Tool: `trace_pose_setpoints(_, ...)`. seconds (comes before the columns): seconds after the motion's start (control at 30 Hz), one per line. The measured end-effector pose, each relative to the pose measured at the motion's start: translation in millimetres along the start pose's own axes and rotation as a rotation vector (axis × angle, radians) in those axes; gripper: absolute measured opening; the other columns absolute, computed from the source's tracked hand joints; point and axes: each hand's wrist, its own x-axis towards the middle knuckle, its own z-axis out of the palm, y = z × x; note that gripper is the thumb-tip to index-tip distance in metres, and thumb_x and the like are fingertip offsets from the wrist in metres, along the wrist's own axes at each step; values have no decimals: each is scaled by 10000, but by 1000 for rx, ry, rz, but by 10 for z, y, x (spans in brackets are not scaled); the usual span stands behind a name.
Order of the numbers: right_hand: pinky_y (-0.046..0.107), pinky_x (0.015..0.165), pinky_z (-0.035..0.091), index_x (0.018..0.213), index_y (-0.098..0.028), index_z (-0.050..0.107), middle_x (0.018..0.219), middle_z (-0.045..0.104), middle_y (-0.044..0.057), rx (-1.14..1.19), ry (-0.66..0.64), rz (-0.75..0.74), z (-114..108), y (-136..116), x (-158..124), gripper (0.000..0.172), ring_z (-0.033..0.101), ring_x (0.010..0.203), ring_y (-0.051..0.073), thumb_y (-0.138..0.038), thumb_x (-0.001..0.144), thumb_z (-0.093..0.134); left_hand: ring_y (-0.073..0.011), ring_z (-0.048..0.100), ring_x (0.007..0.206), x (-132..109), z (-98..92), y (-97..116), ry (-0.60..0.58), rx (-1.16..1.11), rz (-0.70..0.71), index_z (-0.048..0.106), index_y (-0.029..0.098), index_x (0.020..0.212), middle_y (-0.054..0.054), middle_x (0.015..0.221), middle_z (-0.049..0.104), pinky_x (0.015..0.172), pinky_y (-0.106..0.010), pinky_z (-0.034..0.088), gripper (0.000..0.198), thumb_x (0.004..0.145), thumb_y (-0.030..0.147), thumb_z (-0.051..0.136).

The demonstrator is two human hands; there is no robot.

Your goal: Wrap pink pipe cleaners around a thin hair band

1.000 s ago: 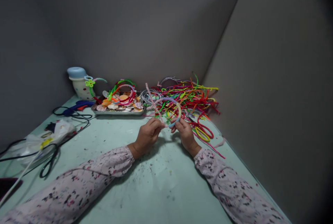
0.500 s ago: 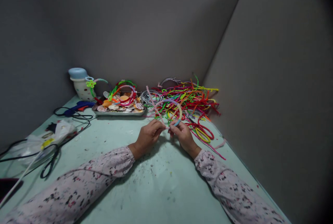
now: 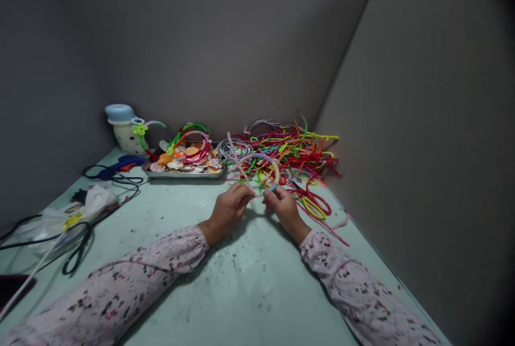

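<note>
Above the table, a curved band (image 3: 277, 170) wrapped in pastel fuzzy wire, purple, yellow and blue, is held up between my hands. My right hand (image 3: 286, 212) is closed in a pinch on its blue end. A pink pipe cleaner (image 3: 234, 148) sticks up to the left of the band and crosses it. My left hand (image 3: 229, 211) pinches the pink pipe cleaner low down, near the band's end. Where the pink strand meets the band is partly hidden by my fingertips.
Behind my hands lies a heap of colourful pipe cleaners (image 3: 309, 153), beside coiled silver wire (image 3: 225, 151). A metal tray (image 3: 185, 175) holds shells and wrapped bands. A bottle (image 3: 124, 134) stands back left. Black cables (image 3: 134, 190) and a plastic bag (image 3: 94, 204) lie left.
My right fingers have shifted slightly on the blue end, and the band has tipped a little to the left. My left hand keeps its pinch on the pink pipe cleaner.
</note>
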Motion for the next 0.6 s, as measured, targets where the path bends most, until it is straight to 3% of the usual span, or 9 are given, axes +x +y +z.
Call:
trace_pose_setpoints(0.07,264,575,451,698,-199,522,626,543,-24,-161,169,-173,-11,-14,-10,277,514,572,125,-421,832,621,-150,574,828,6,-4,-3,21,8,-9,637,188,918,-43,874,613,739,-255,450,154,926,213,485)
trace_pose_setpoints(0.13,286,636,480,770,-202,544,735,562,-6,-298,260,-390,-15,-46,-24,197,523,635,130,-360,818,651,-150,571,824,10,-5,-8,27,21,-14,637,188,915,-41,872,612,734,-256,446,151,926,212,488)
trace_pose_setpoints(0.23,318,697,527,974,-211,598,983,600,65,-406,184,-588,4,-83,-39,146,585,772,156,-259,841,632,-148,567,817,13,1,-11,31,25,-5,632,187,914,-38,865,606,732,-256,450,141,924,210,493)
trace_pose_setpoints(0.37,364,854,538,1126,-249,600,1135,605,84,-480,40,-640,35,-57,-29,238,583,1060,200,-199,899,549,-147,571,813,7,12,-10,25,33,1,627,185,914,-40,864,601,739,-259,466,147,930,215,483)
trace_pose_setpoints(0.47,368,897,523,1106,-239,615,1060,646,69,-496,-30,-653,34,-31,-20,211,603,1026,187,-197,924,519,-145,581,825,1,17,-9,12,40,15,626,193,922,-41,880,602,745,-258,481,153,933,215,475)
trace_pose_setpoints(0.6,352,821,537,1055,-230,631,956,664,59,-478,-29,-627,31,-34,-22,175,621,923,184,-228,936,503,-125,584,811,4,19,14,79,49,22,614,202,973,-51,993,571,736,-250,498,118,914,222,514)
